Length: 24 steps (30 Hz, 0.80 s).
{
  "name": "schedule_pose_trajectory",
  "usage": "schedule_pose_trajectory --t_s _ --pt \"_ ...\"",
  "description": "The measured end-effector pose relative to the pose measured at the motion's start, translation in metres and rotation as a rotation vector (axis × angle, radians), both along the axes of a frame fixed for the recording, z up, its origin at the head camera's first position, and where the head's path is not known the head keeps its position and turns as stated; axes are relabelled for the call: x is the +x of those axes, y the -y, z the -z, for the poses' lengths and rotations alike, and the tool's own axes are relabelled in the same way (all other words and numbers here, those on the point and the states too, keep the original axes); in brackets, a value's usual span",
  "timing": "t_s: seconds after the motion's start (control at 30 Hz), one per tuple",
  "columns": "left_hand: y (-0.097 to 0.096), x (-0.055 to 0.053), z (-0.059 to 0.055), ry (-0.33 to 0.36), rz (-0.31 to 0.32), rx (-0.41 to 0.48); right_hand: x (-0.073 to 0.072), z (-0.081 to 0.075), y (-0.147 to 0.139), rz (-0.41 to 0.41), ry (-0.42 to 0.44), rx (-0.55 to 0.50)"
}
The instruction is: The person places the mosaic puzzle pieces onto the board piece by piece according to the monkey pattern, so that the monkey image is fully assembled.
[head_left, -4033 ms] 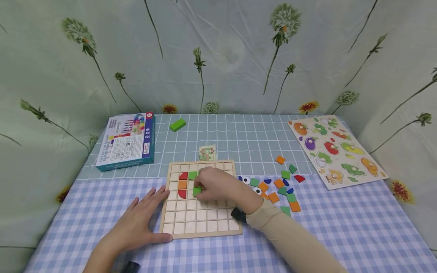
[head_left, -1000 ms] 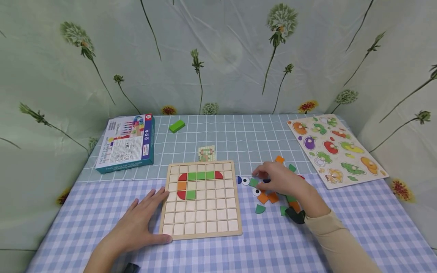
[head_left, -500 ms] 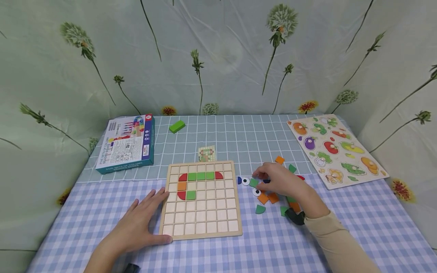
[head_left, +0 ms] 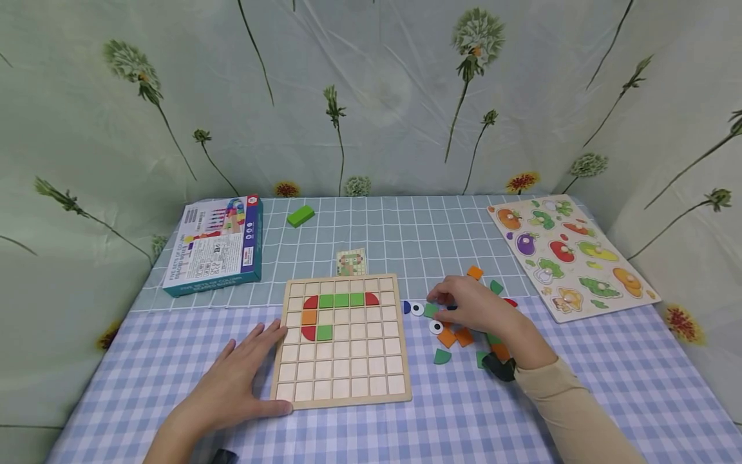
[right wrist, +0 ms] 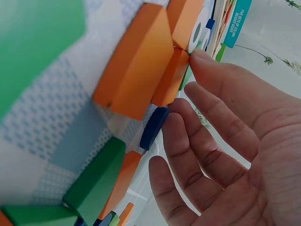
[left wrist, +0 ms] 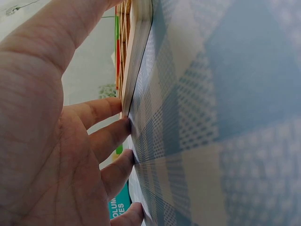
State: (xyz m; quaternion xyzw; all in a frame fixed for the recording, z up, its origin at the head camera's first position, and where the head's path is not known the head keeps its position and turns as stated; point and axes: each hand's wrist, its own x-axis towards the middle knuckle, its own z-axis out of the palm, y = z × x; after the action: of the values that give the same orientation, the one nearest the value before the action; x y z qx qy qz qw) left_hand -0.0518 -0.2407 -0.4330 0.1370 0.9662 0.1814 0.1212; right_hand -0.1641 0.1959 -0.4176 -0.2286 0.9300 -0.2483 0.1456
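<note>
My left hand (head_left: pixel 232 380) lies with fingers spread at the left edge of the wooden grid board (head_left: pixel 342 405), thumb at its near corner. On the board sit red quarter-round tiles (head_left: pixel 371 298), green square tiles (head_left: pixel 341 299) and an orange square tile (head_left: pixel 309 317). To the right of the board, my right hand (head_left: pixel 478 304) is over the loose tiles, its thumb and index finger apart around a loose green square tile (head_left: pixel 431 310). In the right wrist view the fingers are loosely bent beside a blue tile (right wrist: pixel 154 128) and orange tiles (right wrist: pixel 136 61).
Eye tiles (head_left: pixel 436 327) and a green quarter-round tile (head_left: pixel 442 356) lie near the board. A small pattern card (head_left: pixel 351 261) is behind it. Farther back are a bead-set box (head_left: pixel 213 245), a green block (head_left: pixel 301 216) and a vegetable puzzle board (head_left: pixel 570 258).
My right hand left the board and moved right to the loose tiles, where it has stayed nearly still. A green square now sits beside the lower red tile. The left hand stayed put.
</note>
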Motion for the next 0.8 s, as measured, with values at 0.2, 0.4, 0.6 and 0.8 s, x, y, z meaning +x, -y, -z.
schedule_pose_trajectory --t_s 0.2,0.4,0.6,0.8 --pt "-0.0002 0.0005 0.0000 0.000 -0.002 0.007 0.0000 0.0011 -0.0009 0.000 0.000 -0.009" --pt "0.0001 0.0010 0.0002 -0.004 -0.002 0.010 -0.0001 0.0008 -0.0002 0.007 0.000 -0.002" --pt "0.0003 0.0011 0.0002 -0.003 -0.001 0.004 0.0003 -0.0002 0.0035 0.003 -0.035 0.038" --pt "0.0008 0.0011 0.0003 -0.006 0.000 0.006 -0.0004 -0.0003 0.0080 0.007 -0.069 0.069"
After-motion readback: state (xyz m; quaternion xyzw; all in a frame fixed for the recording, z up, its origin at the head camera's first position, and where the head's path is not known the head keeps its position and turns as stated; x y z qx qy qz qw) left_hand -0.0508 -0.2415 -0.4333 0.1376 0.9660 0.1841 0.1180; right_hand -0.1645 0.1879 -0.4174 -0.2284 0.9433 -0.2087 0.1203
